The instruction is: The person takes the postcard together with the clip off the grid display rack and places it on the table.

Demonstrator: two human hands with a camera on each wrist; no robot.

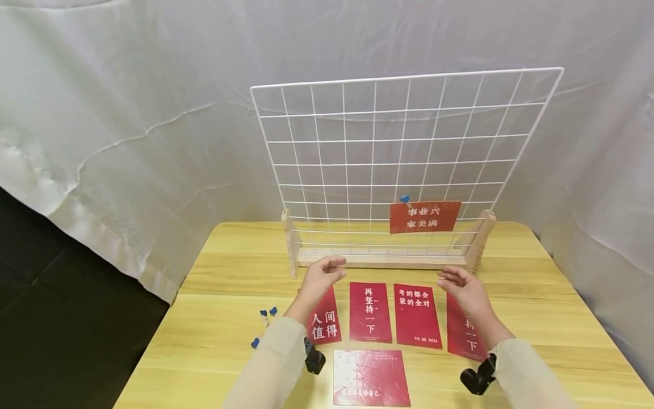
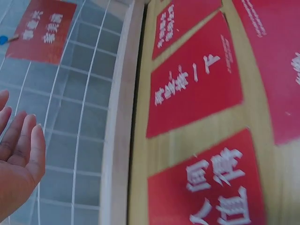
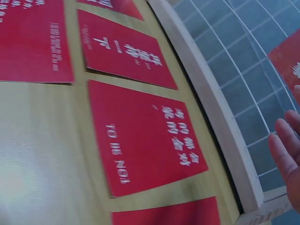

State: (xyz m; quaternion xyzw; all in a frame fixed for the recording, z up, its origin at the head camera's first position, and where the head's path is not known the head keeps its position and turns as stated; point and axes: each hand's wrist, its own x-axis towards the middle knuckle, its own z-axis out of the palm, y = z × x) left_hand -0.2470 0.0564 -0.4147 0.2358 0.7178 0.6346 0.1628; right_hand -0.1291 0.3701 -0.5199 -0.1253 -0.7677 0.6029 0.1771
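My left hand (image 1: 323, 279) hovers over the leftmost red card (image 1: 327, 324), its fingers loosely bent with nothing in them. Over the rightmost red card (image 1: 467, 335) is my right hand (image 1: 462, 287), also holding nothing, fingers relaxed toward the rack. Between the hands lie two more red cards with white characters, one card (image 1: 370, 312) left of the other card (image 1: 418, 316). A wider red card (image 1: 371, 378) sits nearer me. On the white wire grid (image 1: 373, 153), a red card (image 1: 426, 217) hangs sideways from a small clip with a blue heart (image 1: 405, 199).
Wooden feet and a wooden base bar (image 1: 383, 260) carry the grid at the back of the wooden table (image 1: 204, 341). Several small blue heart clips (image 1: 264, 313) lie left of the cards. Pale cloth (image 1: 153, 113) hangs behind.
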